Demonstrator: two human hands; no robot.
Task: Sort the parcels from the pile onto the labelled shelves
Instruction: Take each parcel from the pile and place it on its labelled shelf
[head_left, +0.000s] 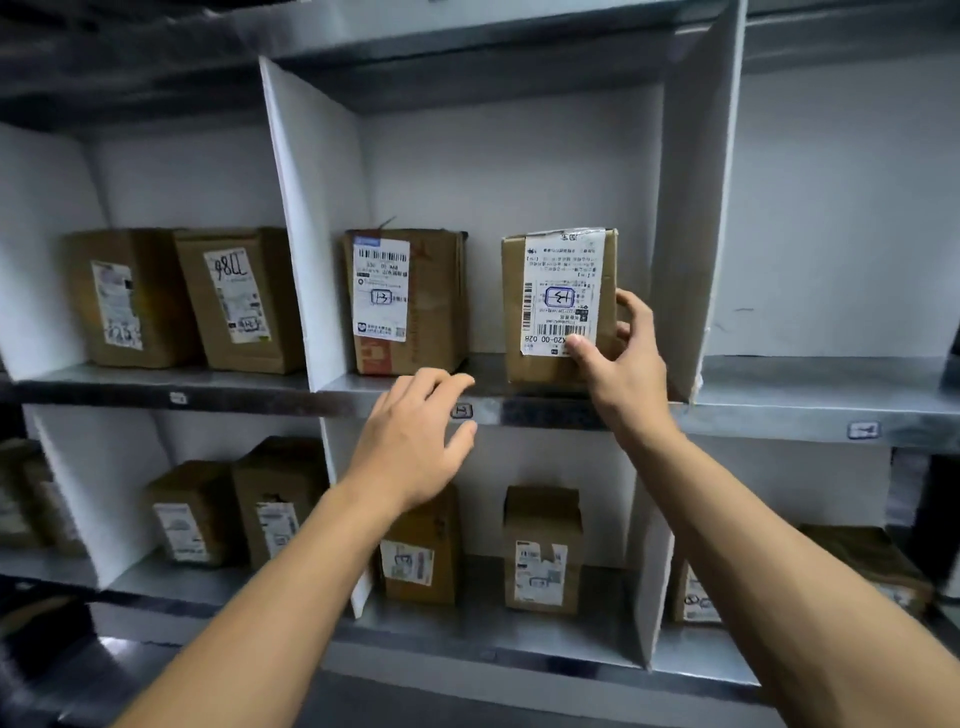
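A brown cardboard parcel (558, 306) with a white shipping label marked in blue stands upright on the middle shelf (519, 410), in the centre compartment, right side. My right hand (621, 353) grips its lower right corner, thumb on the label, fingers round the side. My left hand (415, 441) hovers open in front of the shelf edge, holding nothing, just beside the small shelf label (461, 411). A second labelled parcel (405, 301) stands to the left in the same compartment.
White dividers (306, 234) split the metal shelves into compartments. Two parcels (182, 296) stand in the left compartment. The lower shelf holds several more boxes (543, 551). The right compartment (831, 234) holds nothing visible; another shelf label (862, 430) sits on its edge.
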